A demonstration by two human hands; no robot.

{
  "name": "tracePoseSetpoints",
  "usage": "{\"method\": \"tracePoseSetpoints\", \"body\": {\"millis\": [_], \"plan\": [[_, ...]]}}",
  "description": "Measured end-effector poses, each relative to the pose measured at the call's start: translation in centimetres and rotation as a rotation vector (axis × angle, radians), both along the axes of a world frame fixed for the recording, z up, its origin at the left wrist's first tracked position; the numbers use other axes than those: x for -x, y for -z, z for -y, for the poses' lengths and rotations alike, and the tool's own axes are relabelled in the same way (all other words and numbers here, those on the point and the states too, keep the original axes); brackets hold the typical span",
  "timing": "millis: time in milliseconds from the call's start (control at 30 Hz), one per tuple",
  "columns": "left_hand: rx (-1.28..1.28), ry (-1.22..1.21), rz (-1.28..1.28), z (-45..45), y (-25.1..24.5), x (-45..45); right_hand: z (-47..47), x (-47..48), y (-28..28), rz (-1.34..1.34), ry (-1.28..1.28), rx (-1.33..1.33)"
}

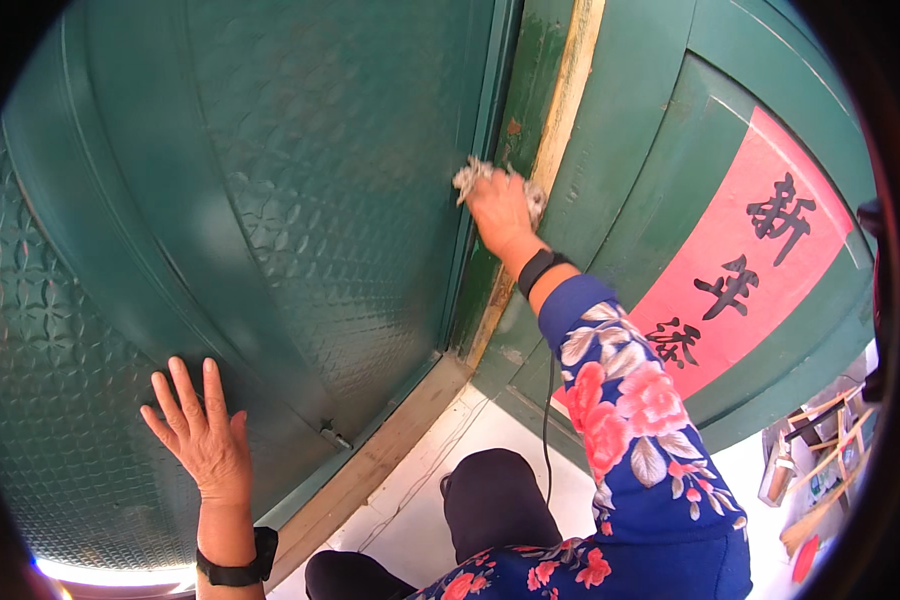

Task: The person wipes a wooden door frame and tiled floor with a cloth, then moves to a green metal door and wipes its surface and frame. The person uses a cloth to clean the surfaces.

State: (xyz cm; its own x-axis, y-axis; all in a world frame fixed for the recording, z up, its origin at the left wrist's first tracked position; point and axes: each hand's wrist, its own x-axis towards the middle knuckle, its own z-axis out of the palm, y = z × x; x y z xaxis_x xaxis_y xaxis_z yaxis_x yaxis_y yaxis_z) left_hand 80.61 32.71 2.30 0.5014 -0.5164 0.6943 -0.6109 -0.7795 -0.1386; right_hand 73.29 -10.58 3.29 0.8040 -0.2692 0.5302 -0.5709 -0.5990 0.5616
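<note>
My right hand (499,210) is closed around a crumpled pale cloth (536,201), which touches the edge of the green door frame (525,112). My left hand (204,435) lies flat with fingers spread against a green metal door (330,150) with an embossed pattern. A small metal bolt (336,436) sits low on that door. Bare wood shows along a strip (566,97) beside the frame. To the right stands a green wooden door leaf (645,225) with a red paper banner (750,247) bearing black brushed writing.
A wooden threshold (375,457) runs along the foot of the metal door. A dark cable (548,435) hangs near my right sleeve, over the pale floor (420,487). Wooden sticks and a broom-like bundle (817,525) lie at the lower right.
</note>
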Motion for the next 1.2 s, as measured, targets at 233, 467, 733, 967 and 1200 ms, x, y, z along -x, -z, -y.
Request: {"method": "tracePoseSetpoints", "body": {"millis": [233,467,733,967,1200], "plan": [[-0.058,-0.030,-0.024,-0.2,-0.1,-0.5,-4.1,4.4,2.5,-0.099,-0.145,-0.188],[-0.033,-0.034,0.019,-0.3,0.7,-1.5,-3.0,10.8,-10.2,0.300,-0.341,0.308],[-0.078,-0.105,0.136,-0.7,1.2,-2.3,-4.6,11.1,8.5,0.069,-0.242,-0.088],[-0.113,-0.077,0.279,-1.3,1.5,-3.2,-4.2,11.2,22.1,-0.103,-0.327,-0.240],[-0.175,-0.110,0.348,-2.0,1.9,-3.7,-4.8,10.4,28.9,-0.504,-0.206,-0.427]]}}
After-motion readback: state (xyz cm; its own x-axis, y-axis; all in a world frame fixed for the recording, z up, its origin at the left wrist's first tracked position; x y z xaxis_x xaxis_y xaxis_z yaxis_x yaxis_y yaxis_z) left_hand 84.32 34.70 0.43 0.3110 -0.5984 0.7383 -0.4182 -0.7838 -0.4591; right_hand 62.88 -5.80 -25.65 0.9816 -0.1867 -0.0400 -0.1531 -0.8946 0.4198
